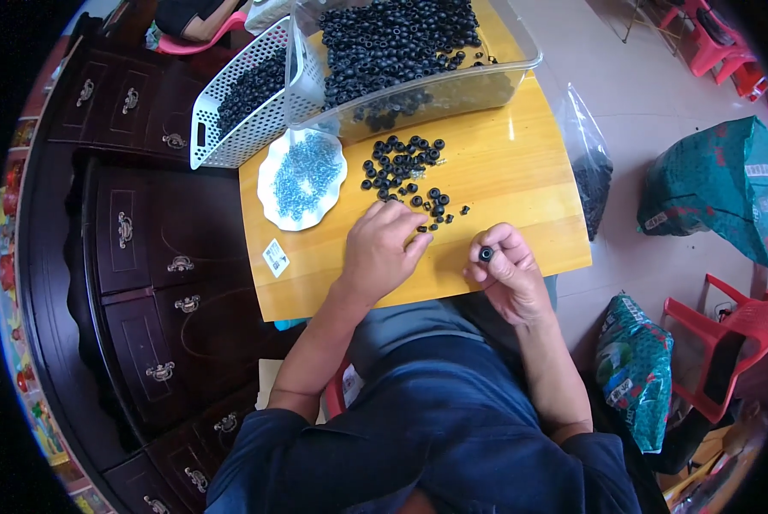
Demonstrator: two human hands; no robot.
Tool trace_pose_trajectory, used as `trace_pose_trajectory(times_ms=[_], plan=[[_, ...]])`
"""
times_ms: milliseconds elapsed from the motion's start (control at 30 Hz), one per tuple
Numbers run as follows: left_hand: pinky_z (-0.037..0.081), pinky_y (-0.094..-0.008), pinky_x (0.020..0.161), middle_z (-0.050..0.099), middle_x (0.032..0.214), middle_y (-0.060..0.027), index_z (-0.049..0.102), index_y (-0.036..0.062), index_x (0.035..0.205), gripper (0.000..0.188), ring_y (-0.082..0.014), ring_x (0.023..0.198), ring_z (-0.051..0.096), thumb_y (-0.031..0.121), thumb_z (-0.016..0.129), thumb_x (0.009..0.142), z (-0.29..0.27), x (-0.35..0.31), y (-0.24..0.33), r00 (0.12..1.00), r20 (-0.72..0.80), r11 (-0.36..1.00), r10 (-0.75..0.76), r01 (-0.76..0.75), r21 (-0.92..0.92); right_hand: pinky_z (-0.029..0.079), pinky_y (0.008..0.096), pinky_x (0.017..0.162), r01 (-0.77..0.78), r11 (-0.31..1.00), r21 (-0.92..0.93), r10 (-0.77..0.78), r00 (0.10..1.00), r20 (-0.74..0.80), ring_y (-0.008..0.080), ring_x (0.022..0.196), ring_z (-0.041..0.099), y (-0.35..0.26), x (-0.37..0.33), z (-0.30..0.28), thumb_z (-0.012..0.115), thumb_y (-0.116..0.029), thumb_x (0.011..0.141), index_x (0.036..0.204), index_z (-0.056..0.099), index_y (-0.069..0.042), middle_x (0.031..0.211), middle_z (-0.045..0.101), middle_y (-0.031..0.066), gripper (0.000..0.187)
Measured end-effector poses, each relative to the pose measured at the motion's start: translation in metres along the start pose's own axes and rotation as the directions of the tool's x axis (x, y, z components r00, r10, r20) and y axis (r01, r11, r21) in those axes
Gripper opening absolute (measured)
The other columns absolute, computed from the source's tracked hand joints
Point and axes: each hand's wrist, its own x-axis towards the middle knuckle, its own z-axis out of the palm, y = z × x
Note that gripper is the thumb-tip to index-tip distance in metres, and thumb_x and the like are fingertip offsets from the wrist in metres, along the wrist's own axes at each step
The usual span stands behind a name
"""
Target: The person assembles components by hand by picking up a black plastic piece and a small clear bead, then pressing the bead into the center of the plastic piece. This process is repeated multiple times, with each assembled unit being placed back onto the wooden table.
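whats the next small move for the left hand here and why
Probably pinch one small black rubber ring from the loose pile: the left hand rests fingers-down at the pile's edge on the yellow wooden table, while the right hand holds a ring.

Blk rings point(403, 168), wht plate point(274, 208) w/ blue bits, yellow table point(504, 184).

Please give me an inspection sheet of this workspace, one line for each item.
Surface: yellow wooden table, small sticker near its left edge.
Job's things: loose small black rubber rings; white scalloped plate of small blue-grey metal pieces.
Clutter: clear plastic bin and white perforated basket, both holding black rings.
Hands: left hand on table beside rings; right hand pinches one ring.
Cables: nothing seen.
Surroundings: dark wooden drawers, green sacks, red plastic chairs.
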Motion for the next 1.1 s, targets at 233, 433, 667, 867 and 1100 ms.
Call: trace_pose_trajectory(times_ms=[233, 433, 667, 867, 1100], plan=[[0.050, -0.0383, 0.071, 0.066, 0.085, -0.0078, 0.070, 0.0058, 0.084, 0.013, -0.0278, 0.080, 0.062, 0.010, 0.076, 0.073, 0.011, 0.004, -0.001, 0.998, -0.013, 0.997, 0.069, -0.068, 0.044, 0.051, 0.0346, 0.085, 0.034, 0.999, 0.022, -0.033, 0.998, -0.052, 0.0125, 0.080, 0.058, 0.000, 0.001, 0.002, 0.072, -0.019, 0.091, 0.114, 0.058, -0.011, 0.100, 0.062, 0.0047, 0.028], [0.049, -0.0392, 0.073, 0.066, 0.082, -0.0072, 0.069, 0.0060, 0.082, 0.009, -0.0292, 0.079, 0.062, 0.008, 0.074, 0.074, 0.012, 0.006, 0.001, 0.996, -0.014, 0.994, 0.088, -0.086, 0.065, 0.049, 0.0325, 0.083, 0.037, 0.999, 0.001, -0.037, 0.998, -0.050, 0.0127, 0.080, 0.058, 0.000, 0.002, 0.003, 0.072, -0.017, 0.091, 0.113, 0.058, -0.011, 0.098, 0.063, 0.0040, 0.026], [0.052, -0.0282, 0.064, 0.070, 0.085, -0.0099, 0.067, 0.0005, 0.085, 0.013, -0.0184, 0.070, 0.066, -0.008, 0.069, 0.075, -0.007, 0.008, 0.024, 0.989, -0.140, 0.945, 0.040, -0.083, -0.315, 0.049, 0.0293, 0.078, 0.033, 0.998, -0.046, -0.038, 0.993, -0.111, 0.0118, 0.082, 0.058, 0.000, 0.004, 0.010, 0.071, -0.016, 0.092, 0.110, 0.060, -0.008, 0.097, 0.064, 0.0044, 0.023], [0.051, -0.0257, 0.063, 0.069, 0.084, -0.0098, 0.068, -0.0018, 0.089, 0.016, -0.0157, 0.071, 0.065, -0.010, 0.068, 0.075, -0.020, 0.012, 0.041, 0.990, -0.135, 0.882, 0.047, -0.104, -0.459, 0.051, 0.0262, 0.077, 0.044, 0.992, -0.116, -0.061, 0.987, -0.147, 0.0107, 0.079, 0.060, 0.001, 0.005, 0.012, 0.070, -0.016, 0.093, 0.111, 0.060, -0.006, 0.099, 0.066, 0.0052, 0.023], [0.052, -0.0287, 0.061, 0.068, 0.083, -0.0103, 0.070, 0.0017, 0.093, 0.020, -0.0185, 0.068, 0.066, -0.004, 0.076, 0.075, -0.017, 0.013, 0.041, 0.992, -0.085, 0.917, 0.098, -0.123, -0.380, 0.048, 0.0229, 0.078, 0.021, 0.990, -0.137, -0.043, 0.986, -0.160, 0.0076, 0.087, 0.059, 0.002, 0.005, 0.013, 0.069, -0.013, 0.093, 0.109, 0.062, -0.005, 0.102, 0.066, 0.0010, 0.019]])
